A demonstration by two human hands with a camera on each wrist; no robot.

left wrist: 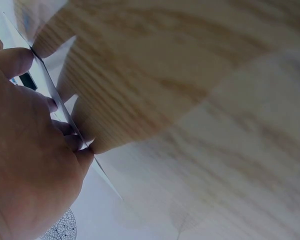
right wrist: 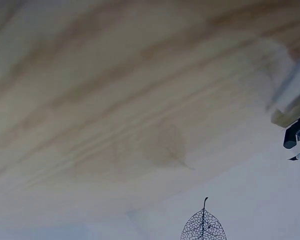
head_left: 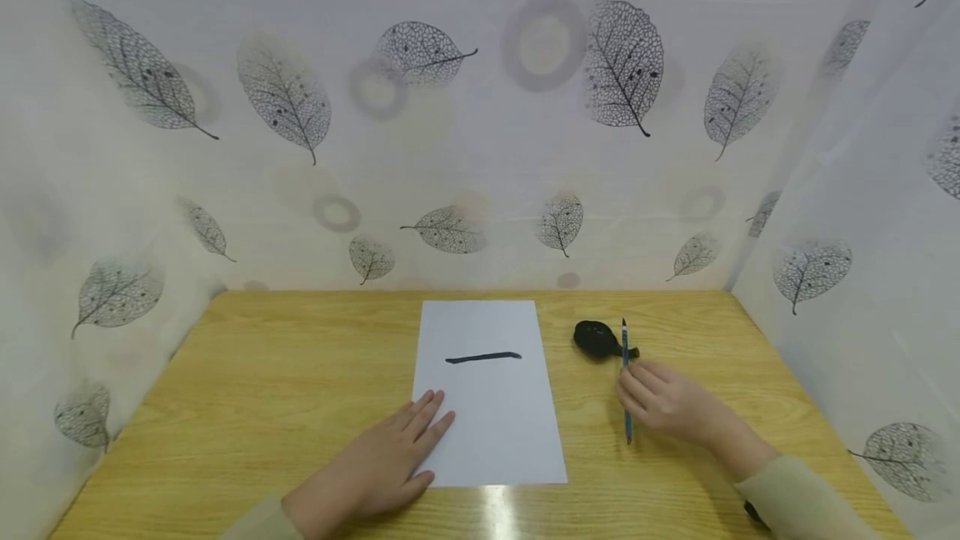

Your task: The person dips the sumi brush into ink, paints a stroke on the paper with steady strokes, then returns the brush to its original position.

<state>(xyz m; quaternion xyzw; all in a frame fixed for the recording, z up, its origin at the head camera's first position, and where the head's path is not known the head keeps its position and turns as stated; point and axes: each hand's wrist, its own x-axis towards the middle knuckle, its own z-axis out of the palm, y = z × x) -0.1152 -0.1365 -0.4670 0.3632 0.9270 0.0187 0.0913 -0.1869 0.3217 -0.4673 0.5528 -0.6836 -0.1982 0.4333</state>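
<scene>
A white sheet of paper lies on the table with one black, nearly horizontal stroke across its upper half. My left hand rests with fingers spread on the sheet's lower left edge; the left wrist view shows this hand from low down at the paper's edge. To the right of the sheet, my right hand pinches a slim blue brush pen, dark tip pointing away from me. Just beyond that hand sits a black spoon-shaped dish, its handle beside the pen. The brush tip shows at the right wrist view's edge.
The wood-grain table reaches back to a pale leaf-patterned sheet that hangs behind it and along both sides. A small black object is partly hidden by the right sleeve.
</scene>
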